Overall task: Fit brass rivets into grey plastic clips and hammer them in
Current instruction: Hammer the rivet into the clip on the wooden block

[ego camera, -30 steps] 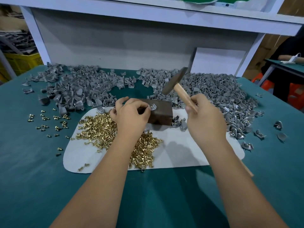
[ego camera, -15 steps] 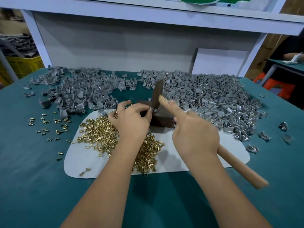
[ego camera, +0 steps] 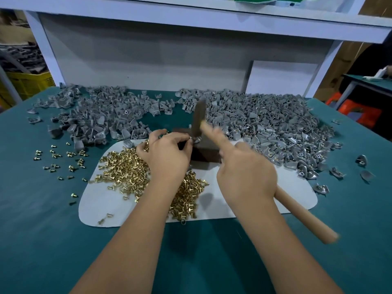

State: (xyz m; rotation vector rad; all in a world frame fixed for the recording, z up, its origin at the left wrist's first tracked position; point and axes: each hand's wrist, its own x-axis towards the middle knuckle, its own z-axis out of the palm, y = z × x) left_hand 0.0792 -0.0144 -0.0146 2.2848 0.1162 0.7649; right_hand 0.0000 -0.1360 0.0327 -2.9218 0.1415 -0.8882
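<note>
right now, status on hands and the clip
Left hand pinches grey plastic clip on dark metal block. Right hand grips wooden-handled hammer, head over clip. Nothing in the way.

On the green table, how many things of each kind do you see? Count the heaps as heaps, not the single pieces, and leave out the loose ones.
hammer: 1
dark block: 1
white mat: 1
grey clip heaps: 2, one left, one right
brass rivet heap: 1
Total: 6
</note>
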